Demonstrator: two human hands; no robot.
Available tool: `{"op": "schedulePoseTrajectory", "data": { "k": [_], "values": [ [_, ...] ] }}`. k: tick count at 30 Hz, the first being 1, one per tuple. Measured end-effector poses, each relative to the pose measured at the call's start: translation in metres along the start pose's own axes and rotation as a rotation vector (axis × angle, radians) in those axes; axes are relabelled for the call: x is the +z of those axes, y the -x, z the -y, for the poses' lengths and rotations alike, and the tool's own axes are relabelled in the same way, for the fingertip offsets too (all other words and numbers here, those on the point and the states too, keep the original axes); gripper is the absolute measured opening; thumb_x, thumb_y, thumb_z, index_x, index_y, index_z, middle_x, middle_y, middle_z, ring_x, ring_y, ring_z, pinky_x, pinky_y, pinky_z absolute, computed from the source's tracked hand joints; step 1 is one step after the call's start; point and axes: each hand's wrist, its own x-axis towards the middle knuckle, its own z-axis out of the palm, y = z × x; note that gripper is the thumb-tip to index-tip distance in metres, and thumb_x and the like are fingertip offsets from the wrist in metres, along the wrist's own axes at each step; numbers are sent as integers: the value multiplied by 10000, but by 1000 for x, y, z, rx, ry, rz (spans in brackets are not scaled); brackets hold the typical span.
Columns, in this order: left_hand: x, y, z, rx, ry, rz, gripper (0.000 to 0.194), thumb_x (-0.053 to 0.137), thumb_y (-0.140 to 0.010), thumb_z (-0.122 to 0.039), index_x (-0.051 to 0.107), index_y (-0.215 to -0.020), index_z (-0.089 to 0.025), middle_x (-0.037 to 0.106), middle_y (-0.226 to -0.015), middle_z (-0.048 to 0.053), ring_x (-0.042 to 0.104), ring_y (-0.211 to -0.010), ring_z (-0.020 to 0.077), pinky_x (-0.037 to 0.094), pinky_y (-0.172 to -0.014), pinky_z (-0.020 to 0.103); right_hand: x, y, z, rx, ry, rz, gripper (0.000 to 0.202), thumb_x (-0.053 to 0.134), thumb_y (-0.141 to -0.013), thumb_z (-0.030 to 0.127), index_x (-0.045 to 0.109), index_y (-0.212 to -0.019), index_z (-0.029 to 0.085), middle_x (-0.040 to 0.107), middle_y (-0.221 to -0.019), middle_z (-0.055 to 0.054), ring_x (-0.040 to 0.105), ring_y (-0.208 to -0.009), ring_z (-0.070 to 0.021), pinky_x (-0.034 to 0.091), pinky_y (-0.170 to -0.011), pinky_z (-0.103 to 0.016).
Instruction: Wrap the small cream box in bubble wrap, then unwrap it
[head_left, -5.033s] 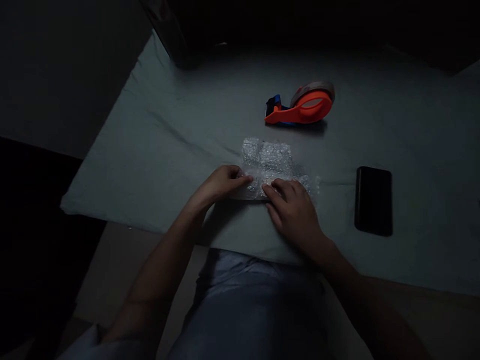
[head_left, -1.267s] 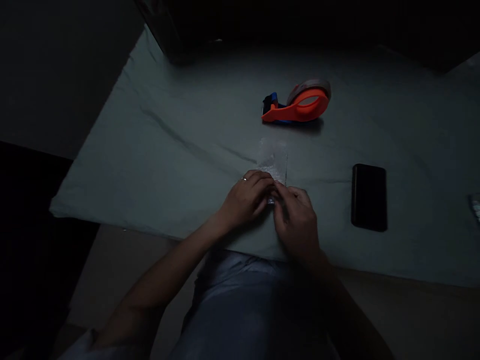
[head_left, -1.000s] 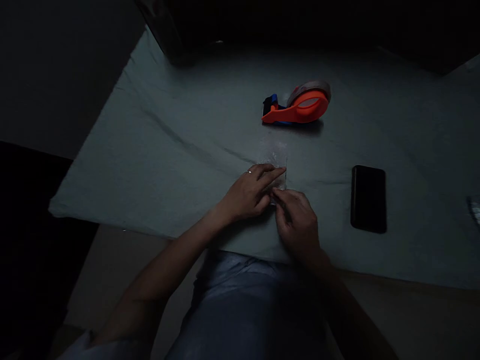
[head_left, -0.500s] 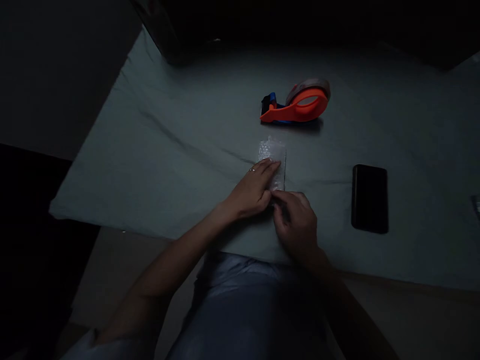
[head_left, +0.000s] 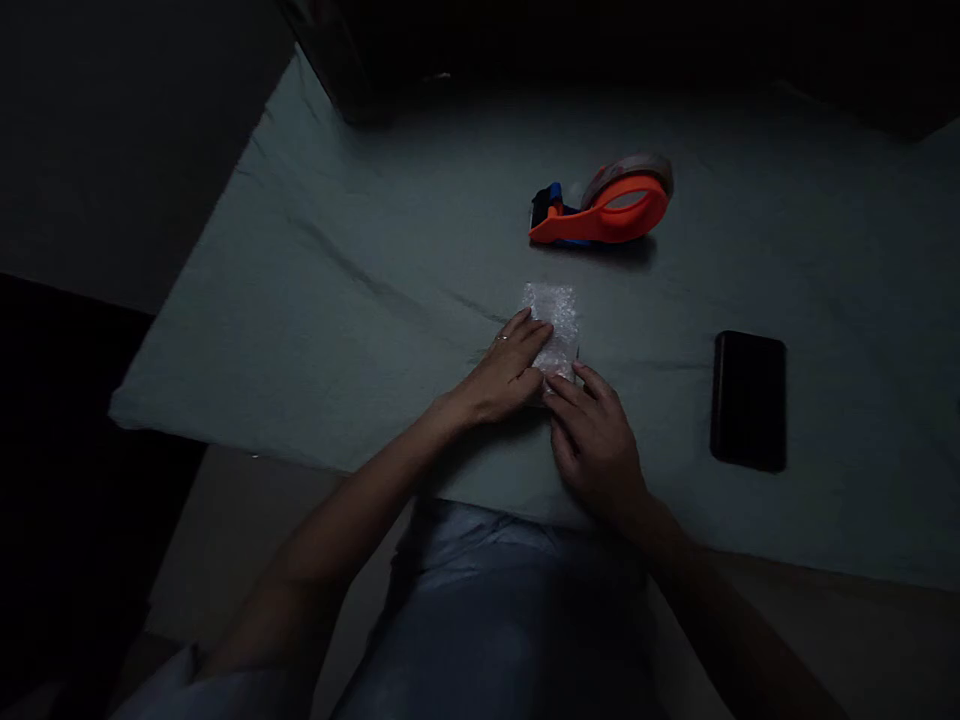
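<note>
**Left hand [head_left: 504,372] lying over folded bubble wrap [head_left: 562,335]**

The left hand is resting palm down, its fingers spreading across the left side of the wrap, and a ring [head_left: 502,338] is showing on one finger. The right hand [head_left: 598,435] is touching the near right corner with its fingertips; its fingers are fanning slightly apart, though in this dim light I cannot tell whether they are pinching the edge. Between the hands, the bubble wrap is lying as a narrow upright rectangle on a pale green cloth [head_left: 300,330], near the person's edge of it. Beyond the wrap, an orange and blue tape dispenser [head_left: 619,225] is sitting with its roll of tape [head_left: 637,168] facing right and its cutter end pointing left. Well to the right of the right hand, a black rectangular slab [head_left: 748,400], resembling a phone, is lying flat. Below, dark blue-grey clothing [head_left: 480,600] is covering the person's lap.
</note>
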Motion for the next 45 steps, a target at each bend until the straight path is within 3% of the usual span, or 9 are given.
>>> {"op": "schedulePoseTrajectory", "data": {
  "k": [9,15,22,26,29,31,37,41,45],
  "values": [
    [-3,-7,-1,-82,-36,-12,447,427,-868,-255,527,-1288,-139,452,-1421,135,192,-1449,310,217,-1174,545,-2,-16,-19,-13,-41,94,441,419,-818,30,557,-1205,190,588,-1325,-112,440,-1319,-297,457,-1032,-552],
    [-7,-20,-1,-266,-75,-231,384,421,-929,-392,698,-900,-127,508,-1301,147,249,-1384,333,214,-1162,535,-5,-45,-27,28,-35,86,418,393,-810,18,564,-1163,163,647,-1178,-124,542,-1185,-260,470,-1018,-462],
    [-18,-41,19,-355,-239,-498,204,680,-757,-317,673,-815,-122,560,-972,135,419,-1150,327,338,-1051,551,12,-80,-40,202,-15,141,289,396,-790,70,579,-981,188,659,-941,-115,590,-936,-269,503,-819,-420],
    [-20,-59,24,-420,-217,-454,333,796,-631,-395,636,-729,-120,549,-908,131,418,-1125,354,360,-1002,576,14,-81,-45,182,-66,149,247,350,-863,138,555,-987,199,656,-956,-100,579,-910,-249,485,-811,-406],
    [-19,-68,23,-446,-175,-419,284,826,-572,-268,612,-703,-134,555,-925,123,413,-1133,361,366,-982,577,8,-74,-46,116,-123,186,249,421,-900,283,531,-1094,172,631,-1073,-126,565,-998,-262,470,-884,-428],
    [-18,-69,20,-452,-122,-425,204,775,-605,-175,586,-680,-152,558,-881,87,447,-1090,317,387,-966,533,5,-68,-46,79,-124,224,389,547,-843,345,496,-1176,151,595,-1154,-149,540,-1068,-288,456,-929,-449],
    [-17,-57,8,-367,361,-358,138,597,-785,-138,476,-730,-175,497,-666,-39,464,-632,98,426,-669,250,4,-58,-49,89,-48,228,504,594,-747,153,501,-1241,188,532,-1223,-144,501,-1139,-303,450,-964,-476],
    [-17,-47,-5,-468,719,-370,164,552,-831,-124,424,-746,-183,422,-594,-75,404,-521,56,347,-550,189,-2,-52,-44,119,-32,200,522,603,-733,120,541,-1241,218,529,-1204,-130,536,-1098,-290,498,-900,-448],
    [-20,-25,-23,-515,946,-257,148,546,-842,-148,539,-989,-164,543,-661,-42,504,-551,79,398,-571,213,-20,-42,-31,75,-78,224,551,658,-773,209,487,-1296,214,609,-1164,-116,576,-1070,-286,497,-912,-461]
  ]
}}
